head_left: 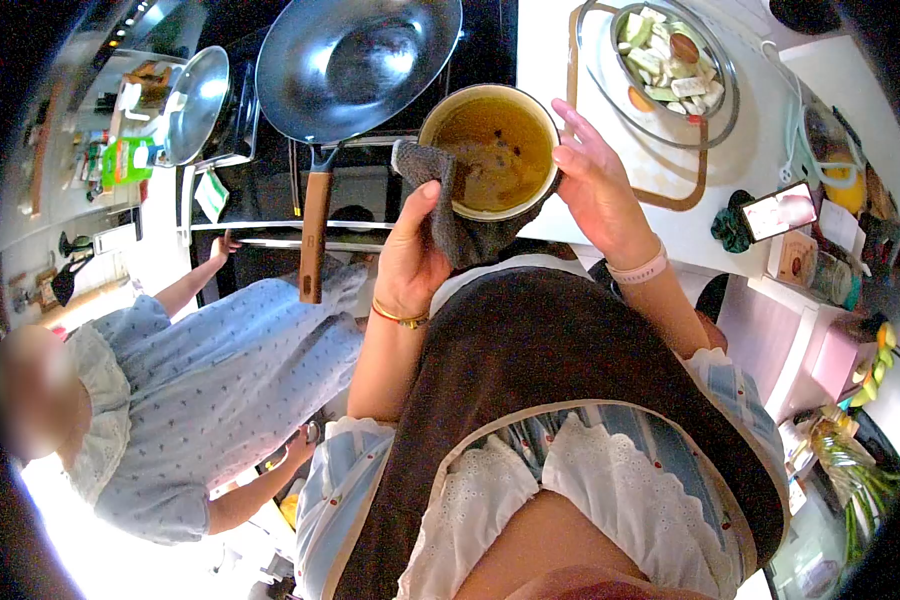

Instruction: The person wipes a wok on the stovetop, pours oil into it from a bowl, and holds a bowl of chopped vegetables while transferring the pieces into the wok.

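A round, cream-rimmed bowl (428,128) of yellow-brown liquid (495,130) with several dark bits is held up in front of me. My left hand (412,250) grips a dark grey cloth (475,215) folded over the bowl's near left rim, thumb on top. On the opposite side, my right hand (600,185) supports the bowl's right edge, its thumb at the rim; the underside of the grip is hidden. Just beyond the bowl, a dark wok (360,65) rests on the black stove, its brown wooden handle (314,240) pointing toward me.
A glass bowl (727,75) of cut pale green vegetables stands on a cutting board (698,175) at the right. A phone (780,212) is propped beyond it. Another person in a blue dress (240,350) stands at the left, one hand (224,247) near the oven handle.
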Motion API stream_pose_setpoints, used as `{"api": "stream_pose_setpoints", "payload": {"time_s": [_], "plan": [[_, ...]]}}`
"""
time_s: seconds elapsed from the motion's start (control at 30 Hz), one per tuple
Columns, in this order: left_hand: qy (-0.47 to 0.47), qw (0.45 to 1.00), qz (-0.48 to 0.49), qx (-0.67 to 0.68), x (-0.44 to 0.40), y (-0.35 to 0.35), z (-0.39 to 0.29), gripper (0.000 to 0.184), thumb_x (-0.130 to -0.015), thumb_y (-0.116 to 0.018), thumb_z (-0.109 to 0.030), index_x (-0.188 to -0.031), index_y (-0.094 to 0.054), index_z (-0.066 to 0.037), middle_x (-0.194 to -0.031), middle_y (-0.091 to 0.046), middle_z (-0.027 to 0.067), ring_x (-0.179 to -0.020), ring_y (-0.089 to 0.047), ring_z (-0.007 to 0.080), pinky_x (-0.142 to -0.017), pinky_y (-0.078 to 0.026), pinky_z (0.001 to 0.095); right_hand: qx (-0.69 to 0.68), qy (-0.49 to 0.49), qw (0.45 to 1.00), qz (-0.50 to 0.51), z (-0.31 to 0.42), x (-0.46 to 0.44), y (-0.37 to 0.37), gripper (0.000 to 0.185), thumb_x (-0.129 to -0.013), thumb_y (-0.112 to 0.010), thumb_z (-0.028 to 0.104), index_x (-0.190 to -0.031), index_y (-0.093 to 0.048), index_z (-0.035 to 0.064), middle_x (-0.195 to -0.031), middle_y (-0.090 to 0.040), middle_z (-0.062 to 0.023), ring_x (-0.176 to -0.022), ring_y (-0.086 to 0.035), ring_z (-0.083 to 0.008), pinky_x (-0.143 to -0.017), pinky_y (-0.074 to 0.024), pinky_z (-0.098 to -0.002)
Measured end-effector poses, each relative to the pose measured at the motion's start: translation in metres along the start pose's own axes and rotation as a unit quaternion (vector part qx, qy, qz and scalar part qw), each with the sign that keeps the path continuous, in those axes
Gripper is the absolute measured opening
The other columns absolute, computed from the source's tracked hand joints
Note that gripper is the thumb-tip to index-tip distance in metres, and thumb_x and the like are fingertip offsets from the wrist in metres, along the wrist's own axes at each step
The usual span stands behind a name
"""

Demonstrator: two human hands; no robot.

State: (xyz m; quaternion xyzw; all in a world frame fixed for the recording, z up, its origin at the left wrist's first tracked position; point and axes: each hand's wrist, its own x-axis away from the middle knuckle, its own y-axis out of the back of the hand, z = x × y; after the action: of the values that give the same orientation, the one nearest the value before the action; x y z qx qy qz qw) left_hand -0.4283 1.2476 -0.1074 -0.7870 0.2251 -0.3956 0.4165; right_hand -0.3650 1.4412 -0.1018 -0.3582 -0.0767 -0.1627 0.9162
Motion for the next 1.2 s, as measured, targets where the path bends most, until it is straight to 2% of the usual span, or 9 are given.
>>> {"api": "stream_pose_setpoints", "payload": {"time_s": [0.13, 0.23, 0.4, 0.57, 0.63, 0.73, 0.77, 0.83, 1.2], "plan": [[-0.038, 0.999, -0.008, -0.023, 0.003, -0.002, -0.003, 0.033, -0.089, -0.051, -0.023, -0.117, -0.050, -0.005, -0.116, -0.056, 0.0103, -0.109, -0.052, 0.0250, -0.097, -0.040, 0.0426, 0.004, -0.010, 1.000, 0.017, -0.001, -0.005, -0.007, 0.083, -0.076, -0.066, 0.023, -0.137, -0.016, -0.0033, -0.118, -0.046, -0.0157, -0.111, -0.046, -0.0226, -0.095, -0.0361, -0.0346], [-0.046, 0.999, -0.024, 0.008, 0.010, -0.014, -0.012, 0.039, -0.082, -0.061, -0.019, -0.117, -0.050, -0.004, -0.116, -0.056, 0.0091, -0.109, -0.051, 0.0241, -0.098, -0.037, 0.0392, -0.014, -0.024, 1.000, 0.014, -0.005, -0.011, -0.013, 0.083, -0.074, -0.068, 0.021, -0.137, -0.019, -0.0012, -0.118, -0.046, -0.0145, -0.108, -0.047, -0.0225, -0.092, -0.0378, -0.0310], [-0.071, 0.997, -0.032, -0.012, 0.013, -0.005, -0.035, 0.038, -0.083, -0.061, -0.020, -0.116, -0.051, -0.004, -0.115, -0.056, 0.0092, -0.107, -0.052, 0.0236, -0.097, -0.039, 0.0381, 0.054, 0.053, 0.996, 0.041, -0.029, -0.032, -0.015, 0.072, -0.078, -0.064, 0.024, -0.134, -0.027, -0.0018, -0.115, -0.050, -0.0127, -0.103, -0.048, -0.0175, -0.085, -0.0384, -0.0250], [-0.106, 0.992, -0.034, -0.061, 0.016, -0.015, -0.064, 0.037, -0.084, -0.059, -0.021, -0.116, -0.050, -0.004, -0.115, -0.056, 0.0100, -0.106, -0.053, 0.0238, -0.096, -0.040, 0.0386, -0.012, 0.003, 0.999, 0.047, -0.042, -0.053, -0.041, 0.065, -0.083, -0.059, 0.027, -0.133, -0.030, -0.0032, -0.109, -0.051, -0.0072, -0.093, -0.047, -0.0102, -0.072, -0.0398, -0.0217], [-0.110, 0.991, -0.042, -0.069, 0.013, -0.008, -0.078, 0.038, -0.084, -0.059, -0.020, -0.117, -0.049, -0.004, -0.115, -0.056, 0.0105, -0.105, -0.053, 0.0242, -0.095, -0.041, 0.0392, -0.053, -0.004, 0.996, 0.066, -0.048, -0.064, -0.047, 0.067, -0.082, -0.061, 0.028, -0.133, -0.030, -0.0036, -0.109, -0.051, -0.0070, -0.095, -0.046, -0.0109, -0.075, -0.0390, -0.0217], [-0.092, 0.992, -0.059, -0.061, 0.013, -0.006, -0.097, 0.036, -0.085, -0.057, -0.018, -0.116, -0.050, -0.003, -0.113, -0.056, 0.0112, -0.105, -0.053, 0.0251, -0.094, -0.042, 0.0394, -0.094, -0.009, 0.992, 0.083, -0.051, -0.070, -0.070, 0.042, -0.090, -0.049, 0.027, -0.121, -0.045, 0.0002, -0.115, -0.053, -0.0058, -0.109, -0.048, -0.0133, -0.095, -0.0374, -0.0294], [-0.093, 0.992, -0.059, -0.065, 0.012, -0.006, -0.103, 0.036, -0.085, -0.057, -0.018, -0.116, -0.050, -0.003, -0.113, -0.056, 0.0112, -0.105, -0.053, 0.0251, -0.094, -0.042, 0.0394, -0.098, -0.007, 0.992, 0.084, -0.056, -0.073, -0.078, 0.042, -0.090, -0.049, 0.027, -0.121, -0.045, 0.0002, -0.115, -0.053, -0.0058, -0.109, -0.048, -0.0133, -0.095, -0.0374, -0.0294], [-0.108, 0.988, -0.088, -0.072, 0.010, -0.004, -0.115, 0.035, -0.084, -0.058, -0.016, -0.115, -0.050, -0.003, -0.113, -0.056, 0.0116, -0.105, -0.053, 0.0255, -0.094, -0.043, 0.0389, -0.100, 0.015, 0.994, 0.048, -0.066, -0.079, -0.087, 0.077, -0.078, -0.065, 0.034, -0.132, -0.028, -0.0066, -0.111, -0.050, -0.0103, -0.089, -0.048, -0.0134, -0.070, -0.0400, -0.0226], [-0.104, 0.975, -0.113, -0.161, 0.002, 0.008, -0.171, 0.039, -0.084, -0.058, -0.020, -0.118, -0.050, -0.002, -0.113, -0.058, 0.0122, -0.103, -0.055, 0.0269, -0.091, -0.045, 0.0395, -0.105, -0.028, 0.993, 0.047, -0.090, -0.090, -0.119, 0.080, -0.080, -0.064, 0.036, -0.134, -0.021, -0.0060, -0.119, -0.048, -0.0124, -0.101, -0.047, -0.0163, -0.081, -0.0398, -0.0278]]}}
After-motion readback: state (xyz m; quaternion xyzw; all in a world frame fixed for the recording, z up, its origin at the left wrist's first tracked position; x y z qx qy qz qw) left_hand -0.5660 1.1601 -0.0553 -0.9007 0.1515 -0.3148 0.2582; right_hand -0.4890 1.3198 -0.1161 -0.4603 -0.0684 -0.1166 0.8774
